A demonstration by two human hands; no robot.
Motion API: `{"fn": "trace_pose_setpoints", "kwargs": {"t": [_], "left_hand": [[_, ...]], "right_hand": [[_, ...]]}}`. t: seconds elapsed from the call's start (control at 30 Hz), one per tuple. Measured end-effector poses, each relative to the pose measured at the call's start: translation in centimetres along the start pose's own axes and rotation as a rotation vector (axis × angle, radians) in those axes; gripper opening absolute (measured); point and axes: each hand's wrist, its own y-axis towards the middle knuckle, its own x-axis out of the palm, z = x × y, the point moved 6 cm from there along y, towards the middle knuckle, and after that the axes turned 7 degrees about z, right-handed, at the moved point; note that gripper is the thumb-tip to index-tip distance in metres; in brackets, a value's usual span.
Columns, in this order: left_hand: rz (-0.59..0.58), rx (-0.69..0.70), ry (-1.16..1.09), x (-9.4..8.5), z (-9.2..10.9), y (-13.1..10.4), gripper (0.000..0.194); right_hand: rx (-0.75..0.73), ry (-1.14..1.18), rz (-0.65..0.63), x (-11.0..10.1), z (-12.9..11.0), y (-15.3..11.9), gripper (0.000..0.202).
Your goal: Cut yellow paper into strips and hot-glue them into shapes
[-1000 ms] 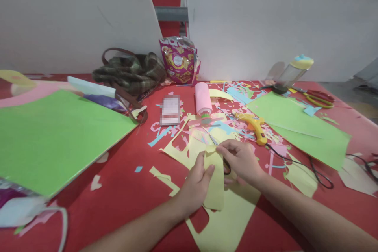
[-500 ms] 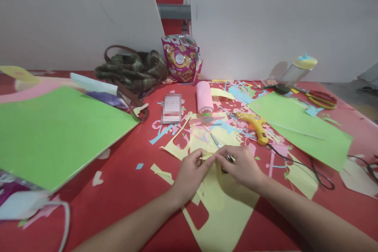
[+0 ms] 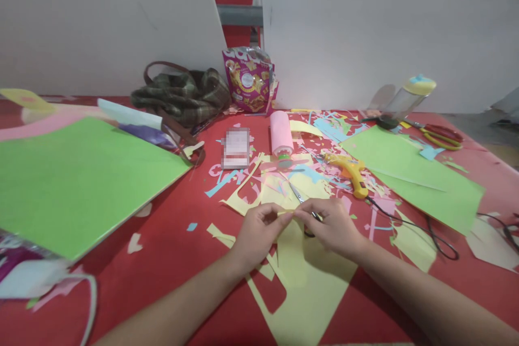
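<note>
My left hand (image 3: 259,235) and my right hand (image 3: 330,227) meet at the fingertips in the middle of the view. Between them they pinch a small yellow paper piece (image 3: 287,211), mostly hidden by the fingers. Below lies a large yellow paper sheet (image 3: 316,292) with a cut-out on its left side. Scissors (image 3: 295,192) rest just beyond the hands, their handles partly covered by my right hand. Further off lies a pink paper-wrapped cylinder (image 3: 281,132) with a green end, and pink blade-like strips beside it.
A yellow glue gun (image 3: 354,173) with a black cord lies right of the hands, among paper scraps. Green boards (image 3: 89,184) flank the red table (image 3: 162,292). At the back are a snack bag (image 3: 249,81), a plaid cloth bag (image 3: 182,94) and a clear bottle (image 3: 405,100).
The yellow paper piece has turned between my fingertips: a strip that hung below them no longer shows. Both hands remain in nearly the same place.
</note>
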Motion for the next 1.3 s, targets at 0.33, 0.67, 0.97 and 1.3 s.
{"fn": "trace_pose_setpoints", "kwargs": {"t": [0.33,0.67,0.97,1.3], "left_hand": [[-0.048,0.02,-0.085,-0.2,0.8,0.3,0.02],[-0.011,0.091,0.028,0.0,0.9,-0.2,0.022],[-0.034,0.006,-0.071,-0.1,0.3,0.1,0.021],[-0.415,-0.315,-0.559,3.6,-0.5,-1.2,0.022]], "right_hand": [[0.168,0.085,-0.068,0.3,0.8,-0.1,0.022],[0.238,0.101,-0.025,0.5,1.1,0.1,0.019],[0.195,0.083,-0.059,0.4,1.3,0.3,0.018],[0.232,0.388,0.144,-0.5,1.9,0.3,0.019]]}}
